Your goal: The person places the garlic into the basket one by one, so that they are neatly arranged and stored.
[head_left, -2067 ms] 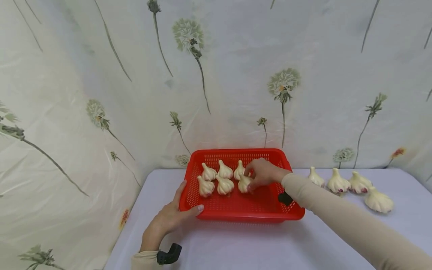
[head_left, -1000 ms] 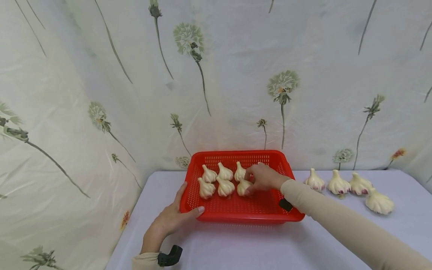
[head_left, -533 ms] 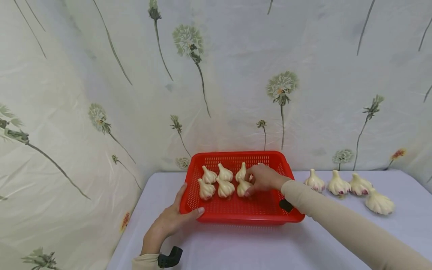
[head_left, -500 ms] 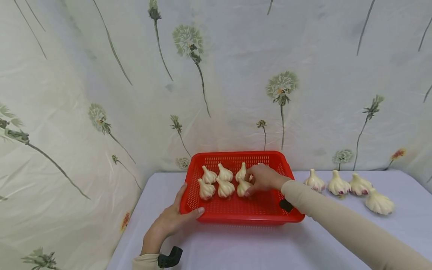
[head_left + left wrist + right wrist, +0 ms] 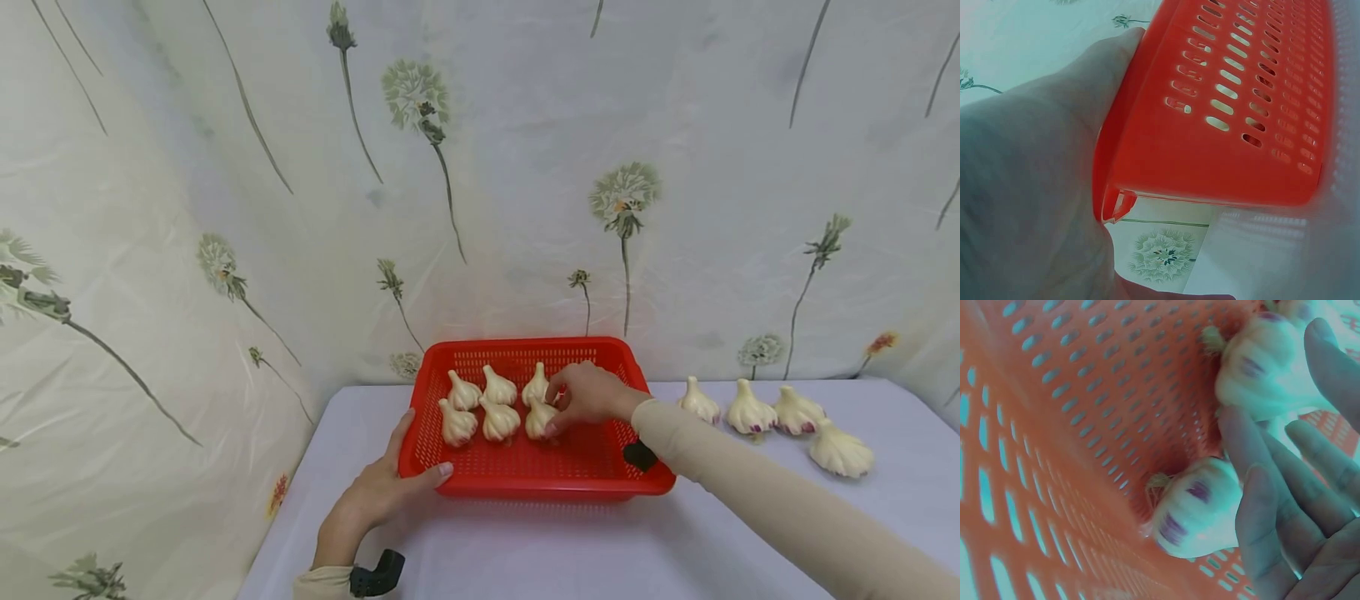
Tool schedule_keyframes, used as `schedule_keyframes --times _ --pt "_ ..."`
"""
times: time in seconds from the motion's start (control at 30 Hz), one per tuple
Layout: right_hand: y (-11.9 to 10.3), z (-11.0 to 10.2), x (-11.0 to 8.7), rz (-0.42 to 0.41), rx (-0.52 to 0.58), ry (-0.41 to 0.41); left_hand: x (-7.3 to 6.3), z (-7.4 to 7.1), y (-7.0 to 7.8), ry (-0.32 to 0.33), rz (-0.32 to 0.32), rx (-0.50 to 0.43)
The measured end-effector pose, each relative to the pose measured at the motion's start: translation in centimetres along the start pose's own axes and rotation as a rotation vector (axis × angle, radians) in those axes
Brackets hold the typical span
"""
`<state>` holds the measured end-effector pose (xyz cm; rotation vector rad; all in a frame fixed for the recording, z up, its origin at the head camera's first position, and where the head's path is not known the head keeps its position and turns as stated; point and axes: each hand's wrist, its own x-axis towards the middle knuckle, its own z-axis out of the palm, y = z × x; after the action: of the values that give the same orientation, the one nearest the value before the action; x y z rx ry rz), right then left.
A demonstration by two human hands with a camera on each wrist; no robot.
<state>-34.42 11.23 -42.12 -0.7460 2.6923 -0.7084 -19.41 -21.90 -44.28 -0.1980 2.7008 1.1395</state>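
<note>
A red plastic basket point(image 5: 555, 485) stands on the table with white garlic bulbs inside, set in two rows. My left hand point(image 5: 375, 487) grips its left front corner, thumb over the rim; the left wrist view shows the perforated side wall point(image 5: 1172, 156). Inside the basket, my right hand point(image 5: 592, 393) has thumb and fingers about the front-row bulb point(image 5: 537, 421) on the right. Close behind that one sits a back-row bulb point(image 5: 534, 387). Another purple-marked bulb point(image 5: 1194, 509) lies beside the fingers in the right wrist view, hidden by the hand in the head view.
Several more garlic bulbs point(image 5: 750, 410) lie on the white-covered table point(image 5: 525, 550) to the right of the basket, beyond the right forearm. A dandelion-patterned sheet point(image 5: 510, 208) hangs close behind the basket and along the left.
The back-row bulb by my right fingers has shifted slightly right. My right hand stays near the same front-row bulb. The left hand keeps its grip, and the view has tilted a little.
</note>
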Motion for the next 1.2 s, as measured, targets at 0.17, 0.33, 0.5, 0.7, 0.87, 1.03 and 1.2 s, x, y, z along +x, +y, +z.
schedule_keyframes --times 0.17,0.33,0.5,0.7,0.87,1.03,1.2 --pt "0.2 -0.6 -0.5 -0.008 0.031 -0.014 0.1 0.1 -0.1 0.001 -0.003 0.011" --pt "-0.1 -2.1 -1.3 -0.040 0.074 -0.034 0.2 0.0 -0.1 0.002 -0.006 0.025" --pt "-0.4 -3.4 -2.2 -0.015 0.126 -0.037 0.2 -0.1 0.0 0.005 -0.005 0.029" --pt "-0.5 -4.7 -3.1 -0.010 0.180 -0.053 0.2 -0.1 -0.1 -0.001 -0.014 0.022" --pt "0.3 -6.0 -4.1 0.008 0.208 -0.055 0.2 0.0 0.0 -0.001 -0.012 0.018" --pt "1.5 -7.4 -5.5 0.039 0.199 -0.044 0.2 0.1 0.1 -0.006 -0.012 0.021" --pt "2.6 -8.5 -6.9 0.077 0.255 -0.043 0.0 0.0 0.1 -0.005 -0.014 0.018"
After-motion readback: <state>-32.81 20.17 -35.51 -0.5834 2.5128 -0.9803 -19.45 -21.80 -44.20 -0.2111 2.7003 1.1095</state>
